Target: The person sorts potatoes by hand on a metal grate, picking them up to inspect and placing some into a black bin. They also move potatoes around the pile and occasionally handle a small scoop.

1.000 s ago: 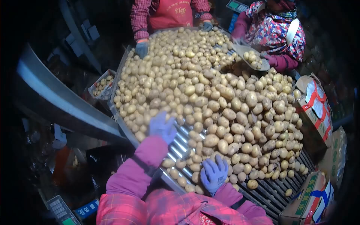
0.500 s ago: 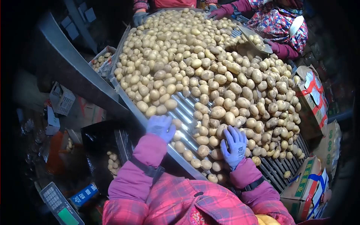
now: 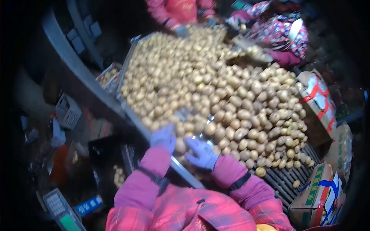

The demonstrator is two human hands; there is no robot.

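**Step in hand (my judgement):** sorting potatoes at the near rim of the roller worktop (image 3: 285,181).

1. My left hand (image 3: 165,138), gloved, sits on the rim at 6 o'clock with the fingers curled. I cannot tell whether it grips anything.
2. My right hand (image 3: 202,154), just beside it toward 5 o'clock, lies open and palm down, fingers spread.
3. One potato (image 3: 180,146) lies between both hands.

**Next move:** it calls for closing both hands on that potato without dislodging its neighbours.

**Potato heap** (image 3: 216,96)**:** it covers the worktop from 6 to 12 o'clock. The potatoes are pale yellow-brown, smooth, rounded and mixed in size.

At 12 o'clock stands a co-worker in a red apron (image 3: 181,8), and at 1 o'clock another in a patterned jacket (image 3: 275,32).
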